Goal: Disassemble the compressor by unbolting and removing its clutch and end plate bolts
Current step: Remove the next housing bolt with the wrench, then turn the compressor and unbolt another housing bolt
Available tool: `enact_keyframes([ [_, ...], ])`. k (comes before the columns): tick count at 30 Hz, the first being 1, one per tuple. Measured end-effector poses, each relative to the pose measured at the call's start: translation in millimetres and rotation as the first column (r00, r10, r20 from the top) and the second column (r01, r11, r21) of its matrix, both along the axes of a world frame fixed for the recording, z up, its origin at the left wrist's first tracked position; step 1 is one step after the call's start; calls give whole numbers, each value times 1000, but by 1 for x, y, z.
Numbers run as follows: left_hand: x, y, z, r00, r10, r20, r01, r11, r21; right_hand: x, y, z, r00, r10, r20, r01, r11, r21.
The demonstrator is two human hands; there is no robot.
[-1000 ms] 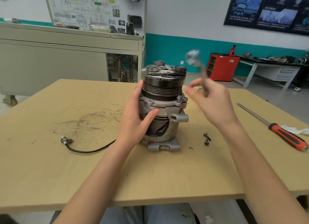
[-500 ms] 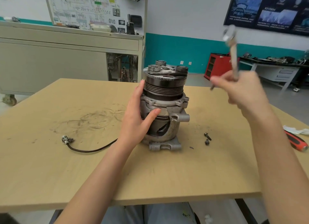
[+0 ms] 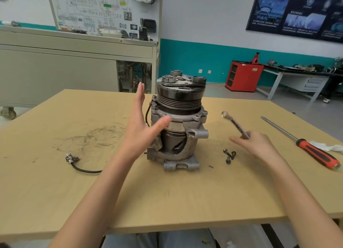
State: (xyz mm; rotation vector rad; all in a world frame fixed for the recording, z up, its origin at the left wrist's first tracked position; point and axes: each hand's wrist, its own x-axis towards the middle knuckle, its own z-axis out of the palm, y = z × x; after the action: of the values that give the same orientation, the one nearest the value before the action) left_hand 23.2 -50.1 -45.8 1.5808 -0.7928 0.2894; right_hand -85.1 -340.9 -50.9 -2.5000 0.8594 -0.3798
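The grey compressor (image 3: 178, 123) stands upright in the middle of the wooden table (image 3: 74, 201), its clutch plate (image 3: 183, 81) on top above the grooved pulley. My left hand (image 3: 139, 131) is spread just left of it, fingers straight and off the body, the thumb tip over the housing flange. My right hand (image 3: 259, 145) is low over the table to the right and holds the handle end of a wrench (image 3: 234, 124), whose ring end points away to the left. Three loose bolts (image 3: 229, 156) lie between the compressor and my right hand.
A long screwdriver with a red handle (image 3: 315, 153) lies at the right edge beside a white rag (image 3: 328, 147). A black cable with a connector (image 3: 72, 158) trails left of the compressor. Cabinets and benches stand beyond the table.
My right hand brought the wrench down from head height to the table, right of the compressor. My left hand let go of the housing and opened.
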Motion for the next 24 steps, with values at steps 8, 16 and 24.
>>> enact_keyframes([
  [8, 61, -18, 67, 863, -221, -455, 191, 975, -112, 1, 122, 29, 693, 320, 646, -397, 917, -28],
  [16, 44, -23, 62, 850, -209, -483, 252, 968, 24, 18, 109, 23, 579, 417, 701, -500, 860, -99],
  [24, 0, 11, 50, 956, 48, -289, -38, 998, 40, 71, 73, 37, 768, 355, 533, -434, 901, 26],
])
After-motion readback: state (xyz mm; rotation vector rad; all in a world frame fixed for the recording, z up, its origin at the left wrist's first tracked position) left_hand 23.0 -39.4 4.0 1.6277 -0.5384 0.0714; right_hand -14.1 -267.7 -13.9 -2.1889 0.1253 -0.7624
